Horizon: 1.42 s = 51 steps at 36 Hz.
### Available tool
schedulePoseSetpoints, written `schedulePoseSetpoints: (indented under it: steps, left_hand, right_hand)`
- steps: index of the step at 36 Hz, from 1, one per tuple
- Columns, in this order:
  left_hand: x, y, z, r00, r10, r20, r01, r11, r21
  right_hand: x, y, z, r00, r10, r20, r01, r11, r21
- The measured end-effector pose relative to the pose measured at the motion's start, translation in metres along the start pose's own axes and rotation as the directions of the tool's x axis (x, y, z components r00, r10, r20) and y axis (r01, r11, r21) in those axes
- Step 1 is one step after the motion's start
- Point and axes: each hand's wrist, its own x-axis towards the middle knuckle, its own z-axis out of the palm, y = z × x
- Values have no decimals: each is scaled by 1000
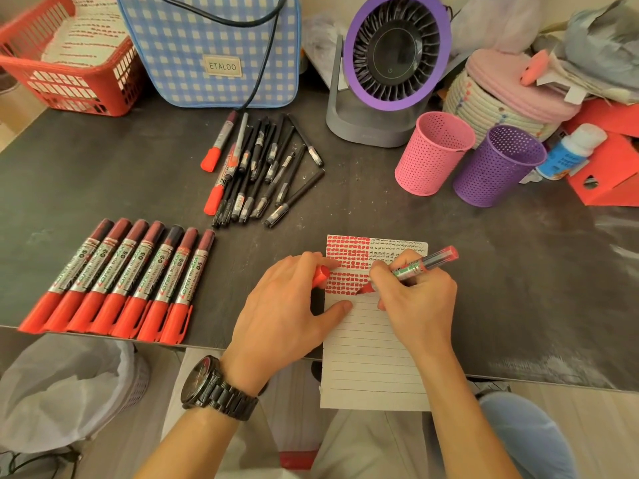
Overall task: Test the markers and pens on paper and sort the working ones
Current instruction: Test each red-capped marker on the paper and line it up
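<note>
A lined sheet of paper (375, 361) lies at the table's front edge, its top covered in red and black test marks. My right hand (413, 299) grips an uncapped red marker (427, 264), tip down on the paper below the red marks. My left hand (287, 305) presses on the paper's left edge and holds the red cap (321, 275) between its fingers. Several capped red markers (114, 281) lie in a neat row at the front left. A loose pile of black pens and red markers (262, 167) sits in the middle of the table.
A pink mesh cup (434, 153) and a purple mesh cup (496, 167) stand at the right. Behind them are a purple fan (390, 67), a checked bag (211, 50) and a red basket (65, 63). A lined bin (65, 392) sits below the table's left front.
</note>
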Motion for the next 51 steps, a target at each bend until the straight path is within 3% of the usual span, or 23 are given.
schedulePoseSetpoints:
  steps: [19, 30, 38, 44, 51]
  left_hand:
    - [2, -1, 1, 1000, 12, -2, -12, 1000, -6]
    - [1, -2, -2, 999, 38, -4, -38, 999, 5]
    - [-1, -2, -3, 998, 57, 20, -57, 998, 4]
    - [-4, -1, -4, 998, 57, 8, -57, 998, -29]
    - [-23, 1, -16, 988, -28, -149, -29, 927, -374]
  right_hand:
    - [-1, 0, 0, 1000, 0, -4, 0, 999, 34]
    - [3, -9, -9, 982, 161, -100, -116, 929, 352]
    - [1, -30, -26, 964, 262, -41, -199, 816, 542]
    - [-25, -42, -41, 946, 285, 152, -300, 601, 741]
    - [-57, -40, -45, 876, 414, 247, -441, 482, 757]
